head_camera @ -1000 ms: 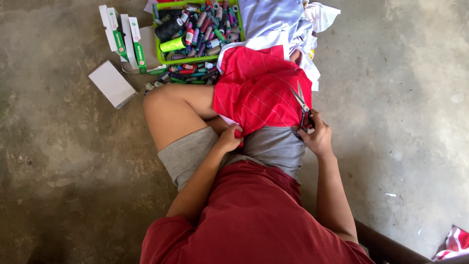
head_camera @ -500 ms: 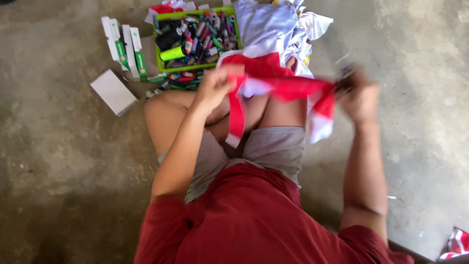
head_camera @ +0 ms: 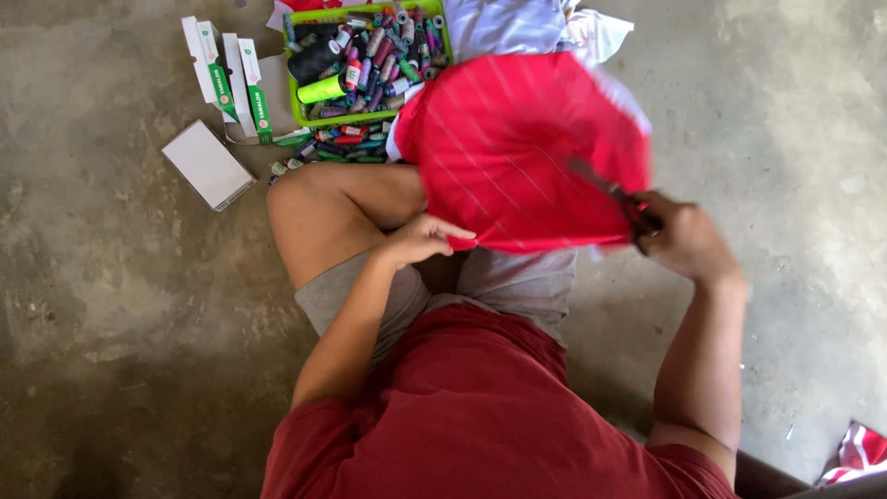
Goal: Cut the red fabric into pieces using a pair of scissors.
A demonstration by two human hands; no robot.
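Head view: a person seated on a concrete floor (head_camera: 120, 305) holds a red cloth (head_camera: 522, 148) spread above the lap. The left hand (head_camera: 420, 240) has its grip clamped on the cloth's lower edge; the right hand (head_camera: 679, 236) is closed around a pair of scissors (head_camera: 610, 189) lying against the cloth's right side. Beyond the knee, a green tray (head_camera: 305, 115) brims with thread spools (head_camera: 374, 55) of many colours, more spilling just beside it. White fabric (head_camera: 517, 23) lies behind the cloth. Small white-and-green boxes (head_camera: 226, 74) and a flat white box (head_camera: 208, 164) lie near the tray.
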